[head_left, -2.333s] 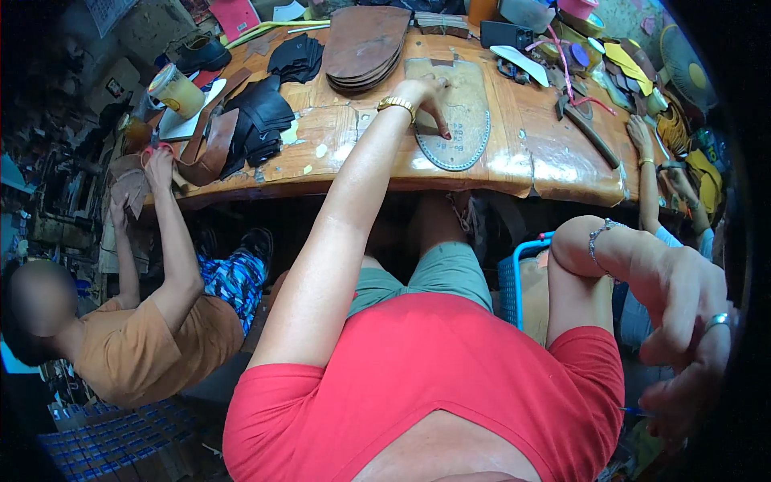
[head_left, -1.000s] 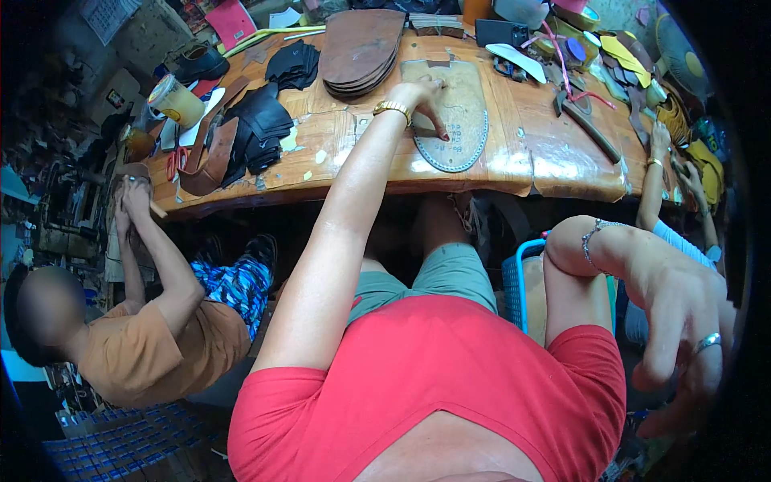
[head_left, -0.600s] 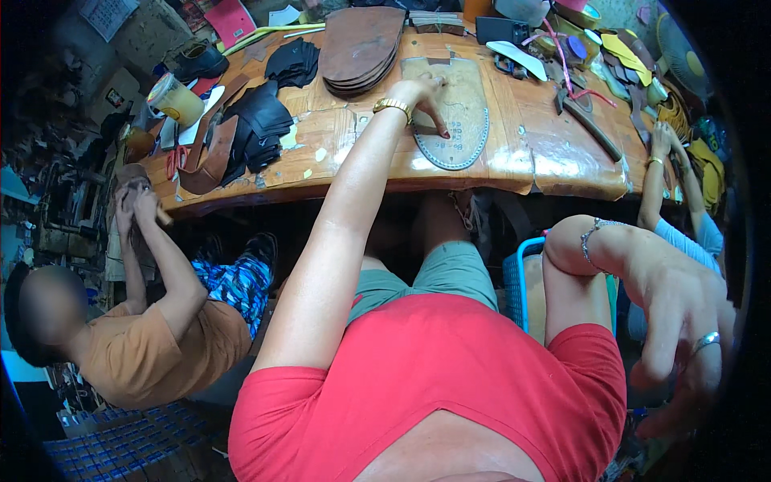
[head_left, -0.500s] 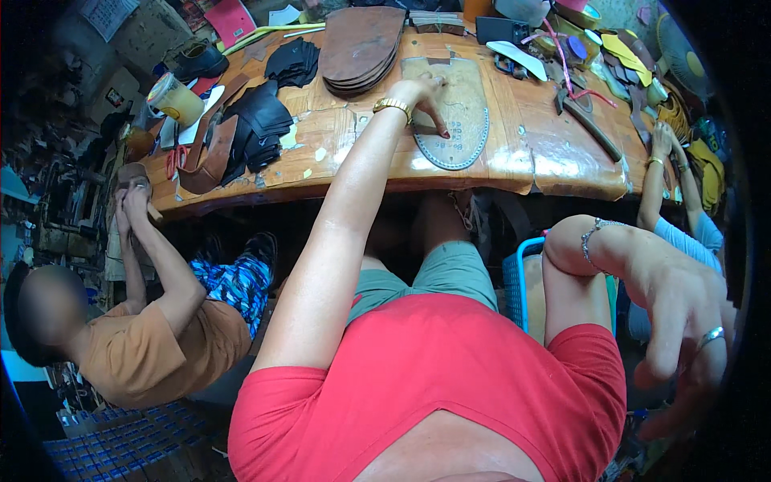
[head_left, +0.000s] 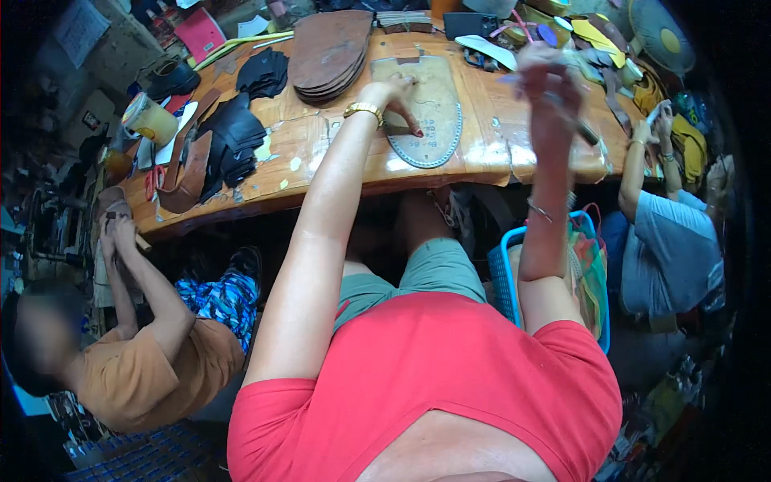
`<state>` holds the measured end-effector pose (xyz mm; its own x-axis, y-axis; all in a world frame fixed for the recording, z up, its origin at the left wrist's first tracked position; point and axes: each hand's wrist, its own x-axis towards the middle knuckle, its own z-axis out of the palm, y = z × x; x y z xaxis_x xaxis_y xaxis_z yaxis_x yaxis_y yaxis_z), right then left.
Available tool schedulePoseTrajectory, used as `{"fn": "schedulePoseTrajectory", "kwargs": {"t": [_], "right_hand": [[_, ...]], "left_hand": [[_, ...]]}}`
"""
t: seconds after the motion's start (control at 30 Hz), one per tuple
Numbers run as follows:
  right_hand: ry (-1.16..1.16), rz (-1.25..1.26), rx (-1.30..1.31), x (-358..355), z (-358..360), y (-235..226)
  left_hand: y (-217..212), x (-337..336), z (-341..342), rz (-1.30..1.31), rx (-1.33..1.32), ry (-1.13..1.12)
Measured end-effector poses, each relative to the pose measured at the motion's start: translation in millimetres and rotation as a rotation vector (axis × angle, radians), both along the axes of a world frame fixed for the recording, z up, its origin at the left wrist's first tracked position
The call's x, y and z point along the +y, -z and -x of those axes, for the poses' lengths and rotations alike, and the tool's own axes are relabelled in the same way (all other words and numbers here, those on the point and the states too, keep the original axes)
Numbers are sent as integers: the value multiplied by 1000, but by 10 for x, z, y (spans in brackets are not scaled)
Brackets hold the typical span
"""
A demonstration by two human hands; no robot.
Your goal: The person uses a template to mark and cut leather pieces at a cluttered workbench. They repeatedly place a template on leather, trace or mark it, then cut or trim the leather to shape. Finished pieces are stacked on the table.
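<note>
sole pattern [head_left: 426, 112] on table [head_left: 514, 149] | sole stack [head_left: 329, 52] behind-left | basket [head_left: 502, 277] under table, right

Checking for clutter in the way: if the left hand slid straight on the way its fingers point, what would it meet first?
Probably nothing but more of the shoe-sole pattern under the left hand; past its edge, bare tabletop, though depth is unclear.

Left hand [head_left: 395, 95] presses sole-shaped template [head_left: 426, 111]; right hand [head_left: 550, 80] raised.

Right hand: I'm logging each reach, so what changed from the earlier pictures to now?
The right hand rose from beside the body, low at the right, to above the wooden table; whether it holds something is unclear. The left hand stayed pressed on the sole-shaped pattern.
</note>
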<state>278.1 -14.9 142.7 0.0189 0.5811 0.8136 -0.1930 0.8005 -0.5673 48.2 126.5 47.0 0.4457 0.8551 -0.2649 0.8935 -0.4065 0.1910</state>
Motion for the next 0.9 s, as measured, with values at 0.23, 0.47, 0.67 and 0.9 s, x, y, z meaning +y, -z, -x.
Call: {"fn": "schedulePoseTrajectory", "kwargs": {"t": [0.23,0.47,0.67,0.9], "right_hand": [[282,398,-327,1025,-109,1372],[233,520,-292,1098,-117,1561],[293,417,-498,1093,-120,1598],[260,514,-421,1029,-99,1505]], "left_hand": [[7,2,-24,-21,-78,3],[71,57,-8,-31,-51,4],[106,83,-30,-39,-87,5],[47,38,-38,1,-95,-19]]}}
